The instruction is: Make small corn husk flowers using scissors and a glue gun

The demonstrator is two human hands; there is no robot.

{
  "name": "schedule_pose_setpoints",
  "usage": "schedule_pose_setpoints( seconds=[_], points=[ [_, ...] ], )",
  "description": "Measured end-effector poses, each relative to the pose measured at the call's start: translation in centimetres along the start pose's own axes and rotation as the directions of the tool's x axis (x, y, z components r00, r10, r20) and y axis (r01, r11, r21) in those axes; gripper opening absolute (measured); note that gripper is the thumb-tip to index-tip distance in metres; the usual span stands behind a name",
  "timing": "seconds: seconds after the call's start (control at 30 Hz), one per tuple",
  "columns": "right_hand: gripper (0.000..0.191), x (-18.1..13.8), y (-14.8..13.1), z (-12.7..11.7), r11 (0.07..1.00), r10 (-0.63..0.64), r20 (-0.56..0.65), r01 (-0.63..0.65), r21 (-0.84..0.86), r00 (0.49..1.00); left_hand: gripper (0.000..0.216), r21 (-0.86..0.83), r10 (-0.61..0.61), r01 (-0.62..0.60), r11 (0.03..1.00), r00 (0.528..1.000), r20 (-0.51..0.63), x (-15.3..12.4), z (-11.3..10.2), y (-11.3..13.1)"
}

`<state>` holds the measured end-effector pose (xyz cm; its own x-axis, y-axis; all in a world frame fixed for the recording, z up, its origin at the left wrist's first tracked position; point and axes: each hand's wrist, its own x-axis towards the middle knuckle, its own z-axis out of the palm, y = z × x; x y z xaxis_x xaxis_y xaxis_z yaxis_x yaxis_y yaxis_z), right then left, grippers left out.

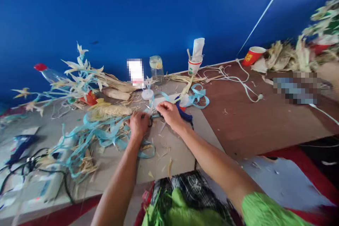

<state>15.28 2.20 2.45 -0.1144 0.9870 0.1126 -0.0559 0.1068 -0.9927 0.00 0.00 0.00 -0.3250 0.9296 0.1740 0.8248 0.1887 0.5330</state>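
Note:
My left hand [139,123] is closed, its fingertips low over the table beside black-handled scissors [150,121]. What it pinches is too small and blurred to tell. Close on its right, my right hand [171,113] has its thumb and fingers pressed together near the scissors; whatever is in them is blurred too. Tangled light blue ribbon [106,134] lies left of my left hand, and more blue ribbon [200,96] curls beyond my right hand. A blue glue gun [184,113] is partly hidden behind my right hand. Just past the hands stands a small white round base [147,94] with a pale husk flower.
Husk flowers [82,67] and dried husks [116,93] are at back left. A glass jar [156,69], a white cup [194,66] and a red cup [253,55] stand along the wall. White cables [238,81] cross the right side; another glue gun [19,148] lies left.

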Motion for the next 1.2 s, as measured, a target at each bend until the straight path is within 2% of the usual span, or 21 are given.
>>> schedule_pose_setpoints(
  seconds=[0.07,0.17,0.2,0.27,0.3,0.4,0.6,0.7,0.87,1.0,1.2],
  points=[
    [0.02,0.1,0.1,0.0,1.0,0.001,-0.01,-0.001,0.001,1.0,0.02,-0.07,-0.006,0.008,0.998,0.999,0.036,0.0,-0.2,0.0],
    [0.02,0.1,0.1,0.1,1.0,0.013,-0.007,-0.013,0.021,1.0,0.019,-0.215,-0.016,0.015,0.977,1.0,-0.004,-0.1,-0.7,0.2],
    [0.02,0.1,0.0,0.1,0.999,0.02,-0.001,-0.02,0.033,1.0,0.018,-0.273,-0.03,0.016,0.962,0.998,-0.048,-0.2,-0.9,0.4],
    [0.02,0.0,-0.1,0.1,0.998,0.031,0.028,-0.032,0.053,0.999,0.017,-0.374,-0.04,-0.04,0.927,0.978,-0.206,-0.4,-1.4,0.7],
    [0.021,0.0,-0.2,0.1,0.998,0.032,0.048,-0.035,0.057,0.998,0.018,-0.434,-0.05,-0.055,0.899,0.973,-0.226,-0.6,-1.6,0.9],
    [0.023,-0.3,-0.4,0.2,0.999,0.018,0.111,-0.023,0.042,0.994,0.018,-0.595,-0.076,-0.007,0.804,0.991,-0.114,-1.0,-1.9,1.4],
    [0.02,-0.6,-0.4,0.3,0.992,-0.089,0.157,0.101,-0.073,0.984,0.016,-0.662,-0.027,0.085,0.745,0.995,0.098,-1.7,-1.9,2.2],
    [0.017,-0.8,-0.4,0.3,0.968,-0.175,0.168,0.201,-0.152,0.97,0.017,-0.698,0.0,0.099,0.709,0.99,0.14,-1.8,-1.8,2.4],
    [0.016,-0.8,-0.3,0.5,0.895,-0.293,0.165,0.331,-0.299,0.942,0.019,-0.798,0.021,0.141,0.586,0.982,0.189,-1.9,-1.6,2.2],
    [0.015,-0.7,-0.2,0.4,0.886,-0.297,0.158,0.333,-0.323,0.942,0.02,-0.843,0.042,0.163,0.513,0.976,0.215,-1.9,-1.7,2.2],
    [0.015,-0.6,-0.1,0.3,0.878,-0.31,0.137,0.339,-0.339,0.941,0.025,-0.859,0.039,0.22,0.462,0.963,0.268,-1.9,-1.9,2.5]
  ],
)
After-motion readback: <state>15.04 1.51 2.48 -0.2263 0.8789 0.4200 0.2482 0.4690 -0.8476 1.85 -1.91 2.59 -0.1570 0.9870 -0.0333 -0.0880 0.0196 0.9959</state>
